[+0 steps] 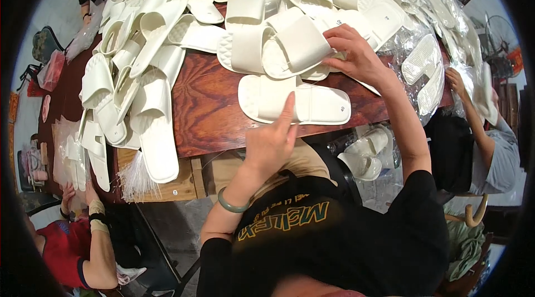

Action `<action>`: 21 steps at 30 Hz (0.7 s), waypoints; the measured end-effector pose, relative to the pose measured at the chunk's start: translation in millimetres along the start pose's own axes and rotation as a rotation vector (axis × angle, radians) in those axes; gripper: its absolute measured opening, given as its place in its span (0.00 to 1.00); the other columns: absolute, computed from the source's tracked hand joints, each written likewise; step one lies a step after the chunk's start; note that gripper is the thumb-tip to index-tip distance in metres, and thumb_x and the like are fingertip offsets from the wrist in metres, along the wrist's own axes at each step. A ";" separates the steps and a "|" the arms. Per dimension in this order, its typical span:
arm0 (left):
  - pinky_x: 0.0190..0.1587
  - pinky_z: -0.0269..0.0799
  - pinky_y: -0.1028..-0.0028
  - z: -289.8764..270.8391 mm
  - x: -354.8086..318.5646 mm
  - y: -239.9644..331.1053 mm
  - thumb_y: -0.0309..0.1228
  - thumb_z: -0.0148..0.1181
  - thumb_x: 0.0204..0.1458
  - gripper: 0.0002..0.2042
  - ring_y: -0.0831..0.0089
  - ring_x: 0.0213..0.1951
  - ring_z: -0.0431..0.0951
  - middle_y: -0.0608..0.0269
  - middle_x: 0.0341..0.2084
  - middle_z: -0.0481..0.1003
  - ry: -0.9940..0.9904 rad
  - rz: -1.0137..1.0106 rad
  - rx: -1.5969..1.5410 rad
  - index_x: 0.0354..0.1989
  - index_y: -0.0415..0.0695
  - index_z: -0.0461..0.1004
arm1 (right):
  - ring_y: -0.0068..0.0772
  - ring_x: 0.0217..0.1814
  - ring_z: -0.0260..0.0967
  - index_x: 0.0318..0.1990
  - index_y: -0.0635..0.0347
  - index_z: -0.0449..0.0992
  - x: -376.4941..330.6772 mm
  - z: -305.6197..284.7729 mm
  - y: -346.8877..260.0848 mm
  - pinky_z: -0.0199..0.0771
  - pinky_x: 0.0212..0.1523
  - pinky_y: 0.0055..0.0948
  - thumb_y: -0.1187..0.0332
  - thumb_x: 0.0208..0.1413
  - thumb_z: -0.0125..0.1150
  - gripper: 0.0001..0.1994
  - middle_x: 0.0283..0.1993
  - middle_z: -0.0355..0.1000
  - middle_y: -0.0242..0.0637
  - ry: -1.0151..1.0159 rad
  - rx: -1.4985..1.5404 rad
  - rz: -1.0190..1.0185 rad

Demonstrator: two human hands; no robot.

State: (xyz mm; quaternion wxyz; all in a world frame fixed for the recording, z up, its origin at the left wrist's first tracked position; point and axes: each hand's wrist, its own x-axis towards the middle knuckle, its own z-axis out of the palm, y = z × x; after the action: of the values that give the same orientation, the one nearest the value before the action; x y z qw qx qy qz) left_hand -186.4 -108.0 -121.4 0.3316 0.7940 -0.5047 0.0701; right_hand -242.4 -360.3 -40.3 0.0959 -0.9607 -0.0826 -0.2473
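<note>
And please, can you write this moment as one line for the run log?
left hand: touches near slipper | right hand: at strap of farther slipper | slipper pile: on table

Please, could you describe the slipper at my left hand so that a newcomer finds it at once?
On the red-brown table, find the near edge by your left hand. The white slipper lies there sideways, strap leftward. Unlike the heaped slippers beyond, it has one of your left fingers over its strap.
</note>
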 end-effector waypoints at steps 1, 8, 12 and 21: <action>0.20 0.67 0.67 1.2 2.1 3.9 0.32 0.64 0.43 0.30 0.62 0.17 0.74 0.58 0.15 0.73 -0.023 0.057 -0.056 0.59 0.48 0.63 | 0.40 0.45 0.65 0.38 0.63 0.73 0.7 2.3 -4.0 0.67 0.42 0.36 0.68 0.38 0.68 0.18 0.42 0.69 0.38 0.006 0.046 0.009; 0.18 0.65 0.67 -9.9 -6.0 -9.0 0.32 0.63 0.45 0.11 0.62 0.16 0.73 0.59 0.14 0.71 0.030 0.120 -0.010 0.36 0.45 0.72 | 0.36 0.23 0.68 0.34 0.64 0.73 -34.3 -1.7 -103.7 0.69 0.23 0.29 0.73 0.42 0.67 0.11 0.33 0.69 0.39 0.068 0.222 0.272; 0.17 0.63 0.67 -37.6 -26.3 -38.9 0.30 0.64 0.45 0.08 0.62 0.15 0.72 0.58 0.12 0.69 0.060 0.049 0.113 0.29 0.44 0.70 | 0.42 0.28 0.70 0.37 0.66 0.72 -40.6 35.0 -130.2 0.71 0.26 0.33 0.71 0.45 0.65 0.13 0.36 0.69 0.43 0.095 0.350 0.263; 0.17 0.64 0.71 -64.3 -6.8 -52.4 0.39 0.64 0.46 0.22 0.66 0.12 0.70 0.64 0.09 0.66 0.301 -0.387 0.028 0.45 0.43 0.66 | 0.49 0.34 0.70 0.38 0.64 0.69 30.7 55.1 -119.4 0.71 0.31 0.40 0.65 0.50 0.59 0.13 0.42 0.66 0.45 -0.251 0.378 -0.043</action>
State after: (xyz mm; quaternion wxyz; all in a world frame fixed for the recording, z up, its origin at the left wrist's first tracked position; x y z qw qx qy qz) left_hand -130.9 -50.3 -98.8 0.3992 0.8610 -0.2870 0.1301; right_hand -215.2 -228.9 -55.5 0.2578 -0.9469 -0.1592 -0.1079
